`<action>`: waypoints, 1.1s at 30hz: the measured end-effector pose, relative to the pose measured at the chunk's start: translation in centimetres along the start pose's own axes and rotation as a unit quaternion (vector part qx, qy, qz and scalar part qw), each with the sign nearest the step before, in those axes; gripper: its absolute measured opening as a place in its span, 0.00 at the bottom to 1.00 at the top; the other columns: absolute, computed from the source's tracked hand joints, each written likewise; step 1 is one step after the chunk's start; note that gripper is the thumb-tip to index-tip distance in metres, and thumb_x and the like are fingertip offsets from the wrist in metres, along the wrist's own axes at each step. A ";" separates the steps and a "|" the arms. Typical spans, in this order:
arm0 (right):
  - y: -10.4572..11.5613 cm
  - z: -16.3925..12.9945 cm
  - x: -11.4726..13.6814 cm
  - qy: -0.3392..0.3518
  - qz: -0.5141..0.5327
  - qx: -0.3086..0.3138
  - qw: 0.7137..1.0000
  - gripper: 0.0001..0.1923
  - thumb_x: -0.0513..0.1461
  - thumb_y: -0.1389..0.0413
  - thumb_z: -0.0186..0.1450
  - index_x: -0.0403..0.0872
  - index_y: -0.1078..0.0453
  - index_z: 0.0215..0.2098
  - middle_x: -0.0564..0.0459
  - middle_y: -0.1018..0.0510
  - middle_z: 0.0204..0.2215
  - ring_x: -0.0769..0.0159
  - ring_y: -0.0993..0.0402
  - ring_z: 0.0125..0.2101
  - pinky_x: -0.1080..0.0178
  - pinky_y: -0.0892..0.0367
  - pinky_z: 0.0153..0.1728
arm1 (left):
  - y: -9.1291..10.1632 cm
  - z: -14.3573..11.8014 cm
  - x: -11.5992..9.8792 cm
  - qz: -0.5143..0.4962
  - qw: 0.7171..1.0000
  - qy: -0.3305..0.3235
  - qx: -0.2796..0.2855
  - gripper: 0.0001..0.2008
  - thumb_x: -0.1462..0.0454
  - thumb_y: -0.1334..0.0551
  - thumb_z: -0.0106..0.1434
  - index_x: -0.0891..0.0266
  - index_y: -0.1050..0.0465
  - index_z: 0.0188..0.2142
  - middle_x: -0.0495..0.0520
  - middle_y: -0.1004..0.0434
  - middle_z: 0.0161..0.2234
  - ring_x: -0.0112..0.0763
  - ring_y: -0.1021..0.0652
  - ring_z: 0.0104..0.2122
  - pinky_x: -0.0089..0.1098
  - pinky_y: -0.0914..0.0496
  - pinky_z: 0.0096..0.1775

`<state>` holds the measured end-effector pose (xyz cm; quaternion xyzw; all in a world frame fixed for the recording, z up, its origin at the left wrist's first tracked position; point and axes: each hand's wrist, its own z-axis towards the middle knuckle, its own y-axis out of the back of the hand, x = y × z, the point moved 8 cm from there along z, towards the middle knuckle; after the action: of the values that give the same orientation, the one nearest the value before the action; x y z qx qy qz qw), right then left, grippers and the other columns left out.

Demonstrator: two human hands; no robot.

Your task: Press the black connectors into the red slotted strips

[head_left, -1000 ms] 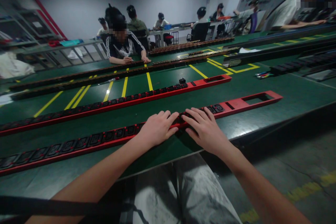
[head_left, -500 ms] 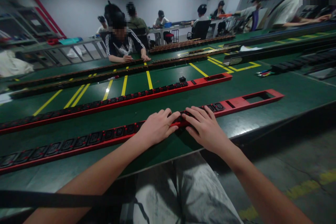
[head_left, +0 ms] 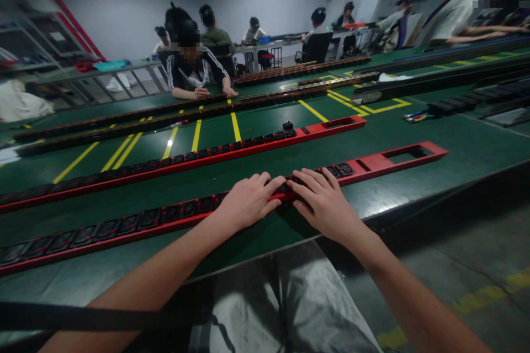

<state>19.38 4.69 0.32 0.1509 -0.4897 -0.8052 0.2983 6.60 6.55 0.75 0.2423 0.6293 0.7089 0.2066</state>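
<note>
A long red power strip (head_left: 379,160) with a row of black sockets (head_left: 149,218) lies slantwise along the near side of the green table. My left hand (head_left: 248,201) grips its middle, fingers over the top and thumb low on the near side. Close beside it, my right hand (head_left: 323,201) holds the same strip, fingertips on the sockets and thumb at the near edge. The fingertips of both hands almost meet. The sockets under them are mostly hidden, and I cannot make out any small part there.
Behind lies a second red strip (head_left: 244,149), with a small black socket (head_left: 287,125) at its far edge. Dark rails (head_left: 434,81) and colored wires (head_left: 414,116) lie farther back. A co-worker (head_left: 196,71) leans over the opposite side. The table's front edge (head_left: 256,253) runs above my lap.
</note>
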 end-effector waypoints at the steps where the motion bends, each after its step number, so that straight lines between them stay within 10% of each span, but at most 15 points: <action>1: 0.0 0.0 0.0 0.000 0.001 0.001 1.000 0.19 0.41 0.49 0.70 0.48 0.32 0.58 0.47 0.32 0.61 0.54 0.40 0.62 0.42 0.53 0.64 | 0.0 0.0 0.0 -0.003 1.000 0.006 -0.002 0.24 0.53 0.47 0.69 0.55 0.47 0.61 0.55 0.30 0.49 0.39 0.26 0.45 0.36 0.30 0.44; 12: -0.1 -0.1 -0.1 -0.010 0.002 0.001 1.000 0.19 0.41 0.49 0.69 0.49 0.32 0.58 0.48 0.31 0.61 0.53 0.40 0.62 0.41 0.53 0.64 | 0.2 -1.0 2.3 0.045 0.995 0.079 0.042 0.21 0.48 0.43 0.62 0.64 0.33 0.43 0.59 0.26 0.40 0.45 0.24 0.41 0.40 0.29 0.36; 21: 0.1 0.1 0.0 -0.012 -0.011 -0.029 0.999 0.20 0.39 0.49 0.69 0.45 0.33 0.58 0.45 0.31 0.60 0.53 0.39 0.62 0.43 0.53 0.64 | 0.1 1.5 -0.4 0.034 0.996 0.073 -0.032 0.13 0.57 0.43 0.64 0.63 0.33 0.42 0.59 0.27 0.42 0.42 0.27 0.43 0.38 0.30 0.39; 33: 0.2 -0.2 0.8 0.044 -0.001 -0.007 0.999 0.22 0.38 0.50 0.70 0.44 0.35 0.61 0.45 0.32 0.62 0.56 0.39 0.62 0.45 0.51 0.65 | -0.2 -0.4 1.9 0.033 0.992 0.120 -0.020 0.24 0.44 0.43 0.62 0.63 0.32 0.41 0.57 0.26 0.39 0.45 0.25 0.40 0.41 0.29 0.37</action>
<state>18.92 4.02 0.46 0.1841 -0.4706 -0.8014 0.3199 4.85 7.38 0.67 0.1718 0.6269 0.7518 0.1107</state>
